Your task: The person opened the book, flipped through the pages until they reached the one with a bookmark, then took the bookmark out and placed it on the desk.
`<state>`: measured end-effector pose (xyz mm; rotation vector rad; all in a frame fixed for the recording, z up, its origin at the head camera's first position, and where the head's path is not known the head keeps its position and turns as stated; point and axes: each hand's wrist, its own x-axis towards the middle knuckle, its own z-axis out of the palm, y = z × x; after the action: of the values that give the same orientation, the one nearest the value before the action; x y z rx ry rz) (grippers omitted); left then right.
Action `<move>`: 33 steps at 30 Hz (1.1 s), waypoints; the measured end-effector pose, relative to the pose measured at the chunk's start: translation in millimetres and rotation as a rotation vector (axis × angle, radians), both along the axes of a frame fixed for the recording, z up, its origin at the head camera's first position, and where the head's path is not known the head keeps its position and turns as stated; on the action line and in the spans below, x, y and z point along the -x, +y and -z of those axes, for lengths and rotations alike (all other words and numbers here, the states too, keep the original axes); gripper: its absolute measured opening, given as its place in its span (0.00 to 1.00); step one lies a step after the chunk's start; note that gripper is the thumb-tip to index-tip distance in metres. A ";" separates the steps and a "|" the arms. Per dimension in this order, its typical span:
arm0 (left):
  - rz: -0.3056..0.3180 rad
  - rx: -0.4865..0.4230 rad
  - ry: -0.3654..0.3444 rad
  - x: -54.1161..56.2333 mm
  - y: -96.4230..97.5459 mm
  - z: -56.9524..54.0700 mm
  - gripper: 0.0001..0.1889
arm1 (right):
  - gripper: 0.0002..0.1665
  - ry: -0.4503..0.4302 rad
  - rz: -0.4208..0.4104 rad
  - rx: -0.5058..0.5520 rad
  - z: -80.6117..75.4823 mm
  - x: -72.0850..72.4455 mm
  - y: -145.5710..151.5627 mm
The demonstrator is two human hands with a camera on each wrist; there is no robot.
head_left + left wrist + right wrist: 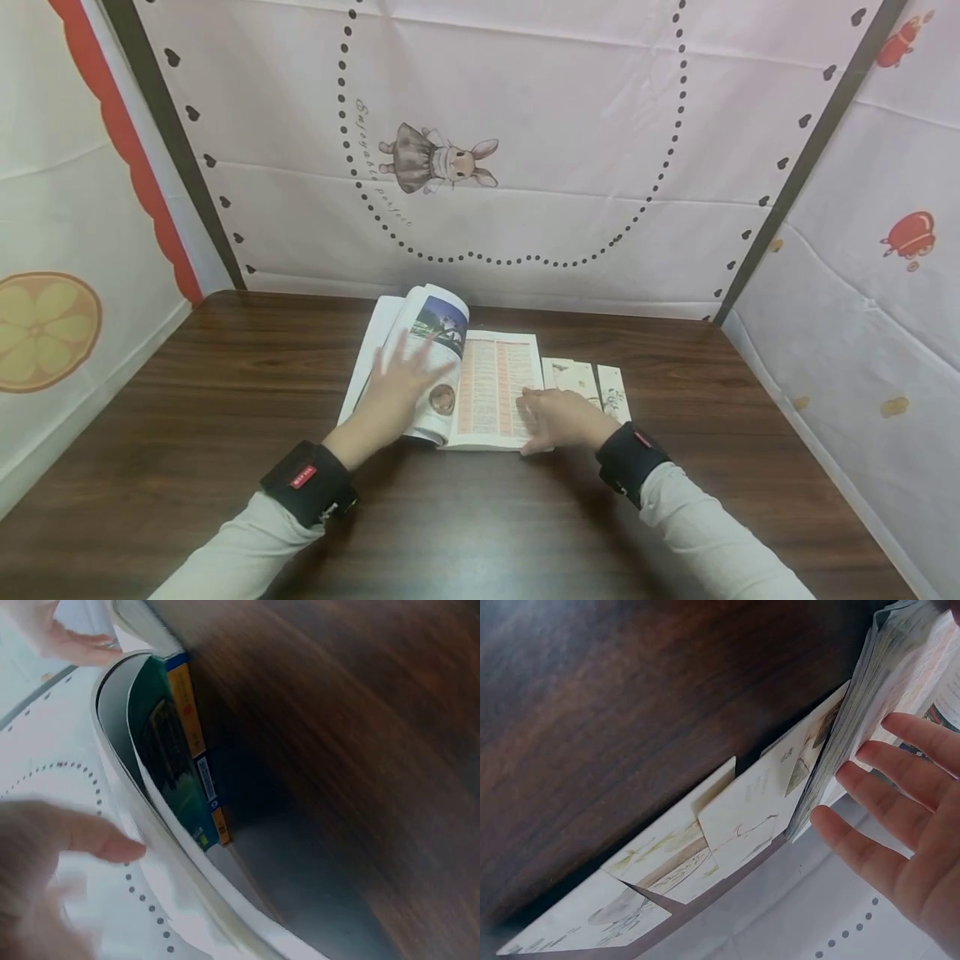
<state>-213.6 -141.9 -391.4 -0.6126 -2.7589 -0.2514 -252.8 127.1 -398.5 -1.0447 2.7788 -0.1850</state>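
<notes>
A thick book lies open on the table, its right page (483, 392) flat and filled with columns of print. Its left pages (438, 325) curl upward and carry colour pictures. Over these pages my left hand (397, 387) is spread wide, blurred in the left wrist view. That view also shows the spine (187, 712), orange and blue with a barcode. At the book's right edge is my right hand (562, 414). Its fingers (885, 802) are apart and nearly straight beside the page edges in the right wrist view, gripping nothing.
Several pale cards with plant drawings (613, 392) lie overlapping just right of the book, partly behind my right hand. The dark wood table (225, 400) meets a printed cloth wall (562, 167) at the back and cloth walls on both sides.
</notes>
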 end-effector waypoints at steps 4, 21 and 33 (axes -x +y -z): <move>0.205 0.116 -0.222 -3.8 3.0 1.8 0.29 | 0.42 -0.011 -0.008 -0.001 -1.5 1.1 -0.2; 0.036 -0.022 -0.156 -5.3 15.1 6.1 0.10 | 0.24 -0.117 -0.091 0.038 -10.4 3.9 14.8; -0.048 -0.018 -0.229 -5.1 25.3 5.6 0.21 | 0.07 0.200 0.037 0.111 -12.7 7.2 5.4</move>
<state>-208.5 -116.6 -397.0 -0.5426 -2.9823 -0.3554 -260.0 132.5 -385.8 -1.0937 2.9989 -0.2558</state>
